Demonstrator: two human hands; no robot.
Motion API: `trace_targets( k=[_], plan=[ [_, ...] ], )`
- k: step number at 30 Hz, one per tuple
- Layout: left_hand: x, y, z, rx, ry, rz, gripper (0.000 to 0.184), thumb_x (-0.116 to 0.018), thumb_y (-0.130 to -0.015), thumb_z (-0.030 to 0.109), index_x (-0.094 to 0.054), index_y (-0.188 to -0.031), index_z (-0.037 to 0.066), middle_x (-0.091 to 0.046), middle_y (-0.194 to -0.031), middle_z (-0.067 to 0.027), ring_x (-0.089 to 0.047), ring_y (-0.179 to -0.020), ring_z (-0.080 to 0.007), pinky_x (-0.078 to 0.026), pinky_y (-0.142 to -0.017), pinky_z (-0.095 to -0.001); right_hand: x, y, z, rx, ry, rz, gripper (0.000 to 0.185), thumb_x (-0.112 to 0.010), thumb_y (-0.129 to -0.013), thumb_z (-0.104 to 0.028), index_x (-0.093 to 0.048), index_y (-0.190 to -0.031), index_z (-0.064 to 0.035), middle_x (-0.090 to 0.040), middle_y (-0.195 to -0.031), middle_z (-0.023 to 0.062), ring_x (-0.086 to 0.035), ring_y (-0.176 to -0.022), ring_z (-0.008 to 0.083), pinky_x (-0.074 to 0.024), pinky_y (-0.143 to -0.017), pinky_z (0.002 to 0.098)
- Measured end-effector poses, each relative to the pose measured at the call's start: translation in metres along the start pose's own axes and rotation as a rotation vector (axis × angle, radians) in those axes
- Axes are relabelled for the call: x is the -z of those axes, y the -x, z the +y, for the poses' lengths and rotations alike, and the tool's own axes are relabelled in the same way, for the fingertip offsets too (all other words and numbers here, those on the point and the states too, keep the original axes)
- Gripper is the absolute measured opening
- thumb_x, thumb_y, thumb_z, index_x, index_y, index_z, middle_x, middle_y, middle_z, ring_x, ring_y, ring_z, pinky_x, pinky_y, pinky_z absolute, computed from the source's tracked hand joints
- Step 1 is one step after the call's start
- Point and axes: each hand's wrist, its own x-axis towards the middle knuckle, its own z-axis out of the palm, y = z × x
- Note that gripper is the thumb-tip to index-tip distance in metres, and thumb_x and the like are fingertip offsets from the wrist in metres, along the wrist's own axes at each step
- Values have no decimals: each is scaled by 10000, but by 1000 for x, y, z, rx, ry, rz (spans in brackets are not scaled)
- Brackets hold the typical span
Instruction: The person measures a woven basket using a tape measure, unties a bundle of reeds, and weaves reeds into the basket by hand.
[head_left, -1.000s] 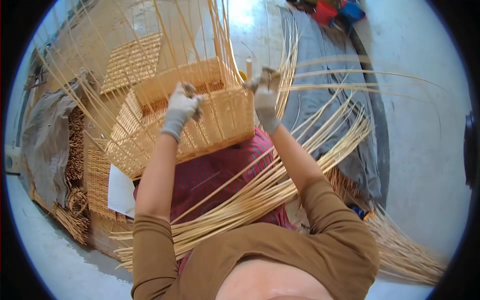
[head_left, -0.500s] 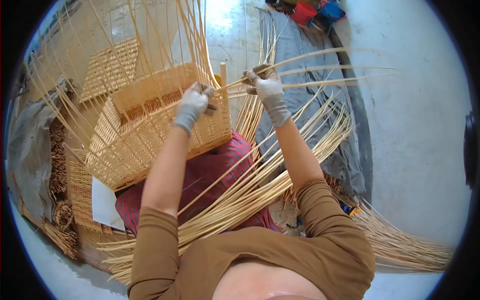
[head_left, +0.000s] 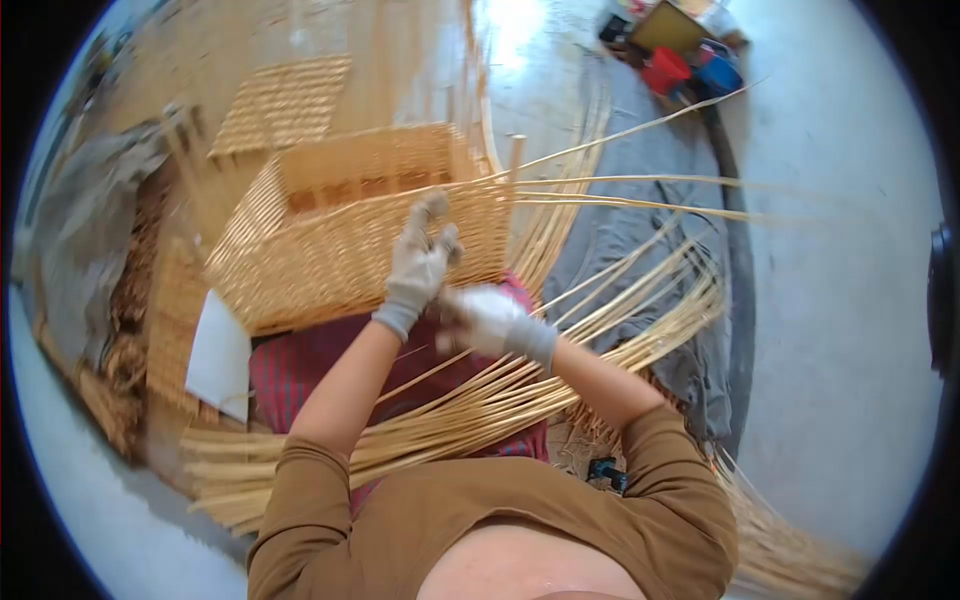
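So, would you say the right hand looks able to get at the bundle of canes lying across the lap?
Probably yes: the right hand looks close to the bundle of canes, and nothing visible blocks the way, though blur hides its grip.

Beyond the left hand, the basket is ridged, faintly glossy wicker; below that hand, the checked cloth looks matt.
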Motion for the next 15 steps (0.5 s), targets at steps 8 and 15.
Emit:
trace_targets(
  k=[8,15],
  plan=[
    [207,199,67,-28,-1074,-98,135,-643,-921,106,-723,-1029,95,-740,-926,-108,-714,-860,-280,-572,-791,-352,10,52,26,-174,332,715,165,-739,-810,-80,-745,-971,-113,-725,-834,72,-680,-735,278,-551,-696,388],
    [246,191,94,-227,-754,183,293,-565,-813,-72,-729,-1004,77,-730,-885,-104,-712,-800,-231,-585,-752,-336,-70,-18,-76,-282,-1070,436,194,-731,-910,-39,-686,-1097,-65,-670,-1020,20,-603,-940,94,-524,-801,273]
  ],
)
